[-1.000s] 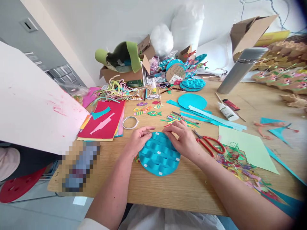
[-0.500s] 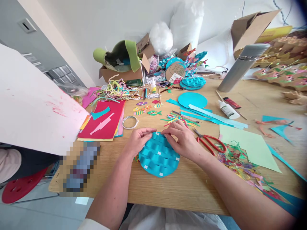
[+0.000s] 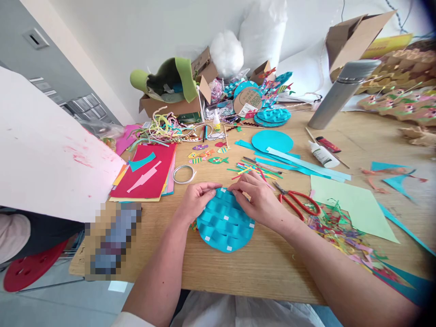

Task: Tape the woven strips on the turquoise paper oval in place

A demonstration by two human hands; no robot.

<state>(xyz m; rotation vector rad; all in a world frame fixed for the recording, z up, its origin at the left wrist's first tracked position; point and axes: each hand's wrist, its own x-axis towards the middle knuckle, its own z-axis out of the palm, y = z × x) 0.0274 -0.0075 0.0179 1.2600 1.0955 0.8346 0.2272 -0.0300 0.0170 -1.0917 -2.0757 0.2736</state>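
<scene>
At the far left, a white board [image 3: 51,150] with pink stains leans over the table [image 3: 259,277]. To the right of it lies a pile of coloured paper [image 3: 160,179], the red sheet on top, with one blue and one pink cutting upon it. Next comes a ring of wire [image 3: 183,182]. The left hand [image 3: 195,202] is almost closed; its thumb and fingers hold the far left rim of a blue woven disc [image 3: 225,231]. This disc is at the near middle of the table, and small white squares are on its face. Beyond it lie several paper fish [image 3: 218,160]. The right hand [image 3: 257,197] has bent fingers, and with thumb and fingertips together it grips the far rim; whether it also pinches something small, I cannot tell. Just beyond this hand are thin paper strips [image 3: 270,171]. Further right are red-handled scissors [image 3: 289,195], a heap of scraps [image 3: 340,234] and a pale green sheet [image 3: 354,204]. Behind these, a glue bottle [image 3: 323,155] lies on its side, and a grey flask [image 3: 329,100] is farther away.
</scene>
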